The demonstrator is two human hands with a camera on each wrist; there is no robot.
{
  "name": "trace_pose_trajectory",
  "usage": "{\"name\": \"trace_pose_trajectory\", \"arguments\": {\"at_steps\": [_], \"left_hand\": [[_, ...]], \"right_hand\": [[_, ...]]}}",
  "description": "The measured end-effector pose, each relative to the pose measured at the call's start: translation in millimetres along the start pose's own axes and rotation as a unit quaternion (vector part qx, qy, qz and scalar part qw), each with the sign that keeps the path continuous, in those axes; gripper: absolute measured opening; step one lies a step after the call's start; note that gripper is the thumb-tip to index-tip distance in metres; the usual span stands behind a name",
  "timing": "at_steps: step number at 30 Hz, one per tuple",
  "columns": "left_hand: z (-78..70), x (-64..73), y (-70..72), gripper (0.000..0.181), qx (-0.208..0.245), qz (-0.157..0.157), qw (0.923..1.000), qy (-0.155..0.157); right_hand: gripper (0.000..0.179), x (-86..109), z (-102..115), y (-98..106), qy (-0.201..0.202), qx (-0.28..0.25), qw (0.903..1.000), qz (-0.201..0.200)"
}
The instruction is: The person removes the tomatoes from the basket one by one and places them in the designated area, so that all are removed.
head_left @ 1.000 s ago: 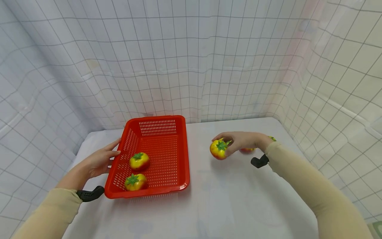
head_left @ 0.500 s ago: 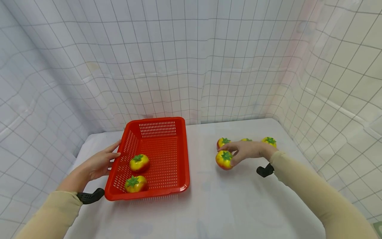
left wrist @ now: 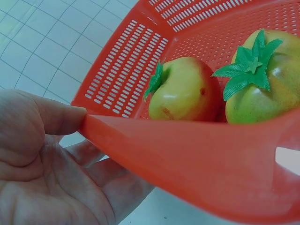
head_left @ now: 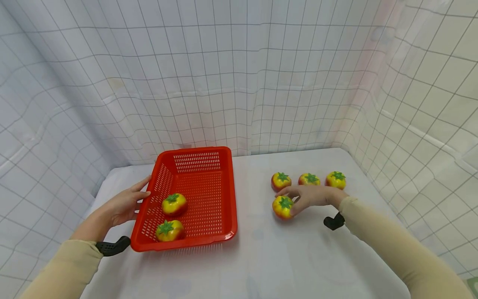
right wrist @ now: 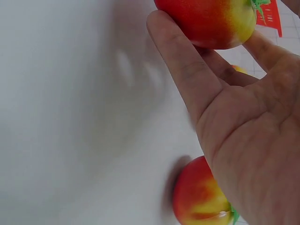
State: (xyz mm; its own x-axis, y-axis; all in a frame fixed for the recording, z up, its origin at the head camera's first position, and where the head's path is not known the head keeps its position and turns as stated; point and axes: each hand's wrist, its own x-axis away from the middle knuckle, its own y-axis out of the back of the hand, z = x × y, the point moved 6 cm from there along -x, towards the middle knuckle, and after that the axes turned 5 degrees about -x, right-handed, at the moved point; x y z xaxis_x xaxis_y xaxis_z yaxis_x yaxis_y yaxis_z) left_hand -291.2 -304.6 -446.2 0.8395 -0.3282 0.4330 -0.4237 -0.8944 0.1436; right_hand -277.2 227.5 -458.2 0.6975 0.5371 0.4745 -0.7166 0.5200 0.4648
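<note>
A red, slotted plastic basket (head_left: 209,195) stands on the left of the table, with two red-and-yellow artificial tomatoes in it, one tomato (head_left: 174,204) behind the other. My left hand (head_left: 121,205) holds its left rim; in the left wrist view the thumb lies on the rim and the other fingers pass below it. On the right, my right hand (head_left: 308,198) grips another artificial tomato (head_left: 282,207) between thumb and fingers, at or just above the tabletop. Its green leaf star faces up. The fingers partly hide its far side.
Behind the right hand, three more tomatoes stand in a row: a left one (head_left: 281,181), a middle one (head_left: 309,179) and a right one (head_left: 335,180). The white table (head_left: 246,257) is enclosed by gridded white curtains (head_left: 242,83) at the back and sides.
My right hand has moved toward me and slightly right with its tomato, lowering it. The row of tomatoes behind has come into fuller view. The left hand and basket stay put.
</note>
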Motion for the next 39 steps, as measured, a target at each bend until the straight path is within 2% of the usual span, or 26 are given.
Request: {"name": "trace_pose_trajectory", "arguments": {"at_steps": [16,39], "left_hand": [[0.8,-1.6,0.7,0.07,-0.003,0.0,1.0,0.001],[-0.9,-1.5,0.4,0.07,-0.009,-0.001,1.0,-0.003]], "right_hand": [[0.062,-2.0,-18,-7,-0.007,-0.023,0.9997,-0.001],[0.063,-3.3,-20,-9,-0.01,-0.033,0.9994,-0.004]]}}
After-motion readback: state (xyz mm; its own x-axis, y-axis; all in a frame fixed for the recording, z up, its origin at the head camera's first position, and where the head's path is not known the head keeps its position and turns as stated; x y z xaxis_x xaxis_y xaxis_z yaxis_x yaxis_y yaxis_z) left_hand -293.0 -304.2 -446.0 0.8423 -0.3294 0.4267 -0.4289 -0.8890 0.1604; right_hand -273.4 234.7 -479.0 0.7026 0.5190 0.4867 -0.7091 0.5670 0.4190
